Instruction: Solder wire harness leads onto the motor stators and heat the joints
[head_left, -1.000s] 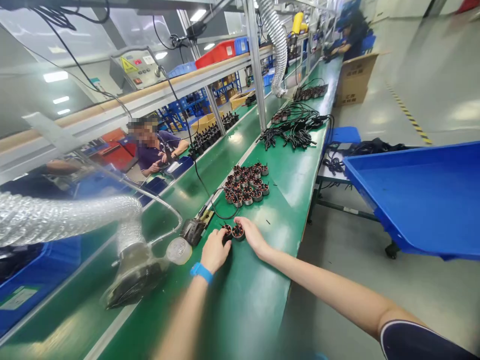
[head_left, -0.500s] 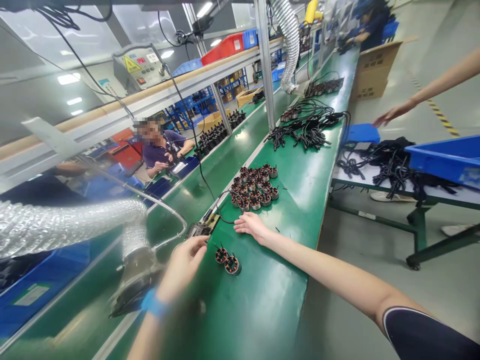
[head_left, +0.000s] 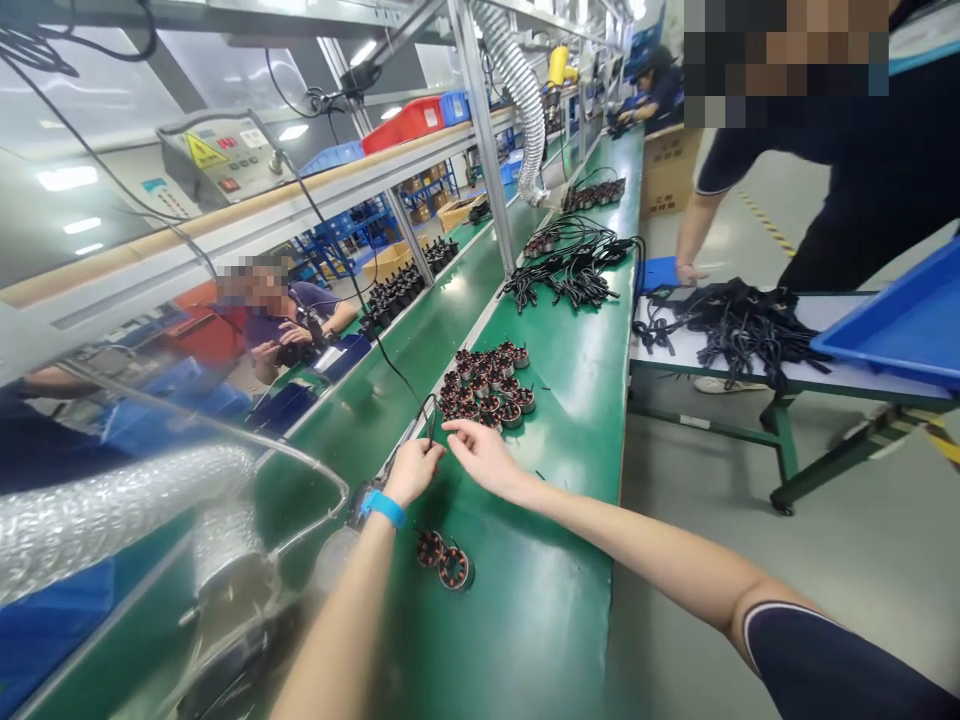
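Left hand [head_left: 414,472] is curled at a cable [head_left: 429,425], pinch unclear; right hand [head_left: 484,458] is held spread beside motors [head_left: 484,390] on the green bench [head_left: 525,600]. Stiff, dense motors are best gripped from the sides.

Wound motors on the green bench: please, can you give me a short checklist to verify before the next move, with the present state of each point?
Two wound motors nearest the camera: ok, side by side, no hand on them.
Main group of motors: ok, packed together just beyond the hands.
Left hand on the thin black cable: cannot tell, the fingers are close but a firm hold does not show.
Right hand: ok, open and holding nothing.
Dark tool beside the left wrist: cannot tell whether they touch.
Co-worker's hand: ok, well away, beyond the bench.
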